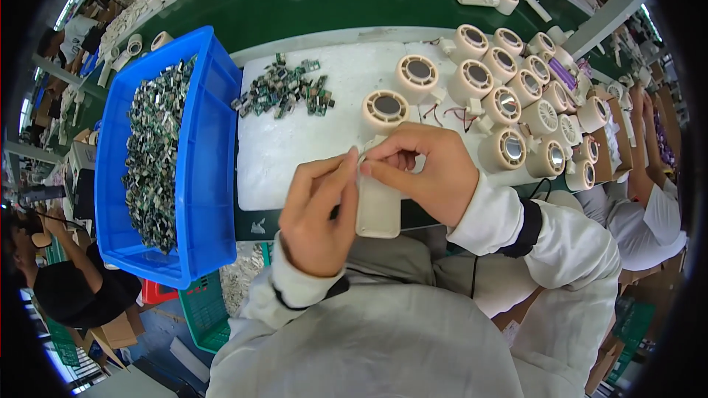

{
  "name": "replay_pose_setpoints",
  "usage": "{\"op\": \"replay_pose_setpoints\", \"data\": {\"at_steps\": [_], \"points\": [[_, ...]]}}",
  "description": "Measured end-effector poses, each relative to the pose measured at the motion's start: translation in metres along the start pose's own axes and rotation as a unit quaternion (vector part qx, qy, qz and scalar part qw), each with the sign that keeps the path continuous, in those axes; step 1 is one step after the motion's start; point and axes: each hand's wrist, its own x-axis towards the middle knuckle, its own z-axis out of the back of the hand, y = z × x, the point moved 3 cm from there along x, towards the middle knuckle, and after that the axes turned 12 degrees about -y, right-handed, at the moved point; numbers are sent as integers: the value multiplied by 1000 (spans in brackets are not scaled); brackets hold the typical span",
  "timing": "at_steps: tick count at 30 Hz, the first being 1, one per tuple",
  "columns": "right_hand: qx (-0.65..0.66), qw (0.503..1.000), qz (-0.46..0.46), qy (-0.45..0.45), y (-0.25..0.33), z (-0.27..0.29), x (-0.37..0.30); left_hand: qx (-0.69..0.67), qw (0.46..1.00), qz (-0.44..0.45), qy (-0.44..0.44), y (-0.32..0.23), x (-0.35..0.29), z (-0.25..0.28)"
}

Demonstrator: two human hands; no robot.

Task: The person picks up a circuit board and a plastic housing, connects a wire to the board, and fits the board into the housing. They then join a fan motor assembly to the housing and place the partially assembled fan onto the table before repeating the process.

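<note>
Between my hands is a cream handheld fan housing with a round, dark-centred head (386, 107) and an open, shallow handle (378, 212) pointing toward me. My left hand (316, 210) pinches at the left edge of the handle near its neck. From the other side, my right hand (435, 166) presses thumb and forefinger at the same spot, its other fingers curled. Whatever small part sits between the fingertips is hidden. Just beyond the held fan stands another round fan head (417, 77), with thin wires and a small pale piece beside it.
A blue bin (225, 125) full of small green circuit boards stands at my left. A loose pile of boards (287, 91) lies on the white foam sheet (295, 169). Several fan heads (504, 105) crowd the right. Behind runs a green conveyor belt (324, 4). Other people work on both sides.
</note>
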Motion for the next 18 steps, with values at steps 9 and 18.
{"op": "replay_pose_setpoints", "data": {"at_steps": [9, 18], "points": [[-85, 983, 28, 161, 14, 27, 75, 54, 991, 99, 74, 60, 59, -3], [127, 968, -203, -76, -22, 136, 209, 77, 983, 144, 82, 83, 55, -8]]}}
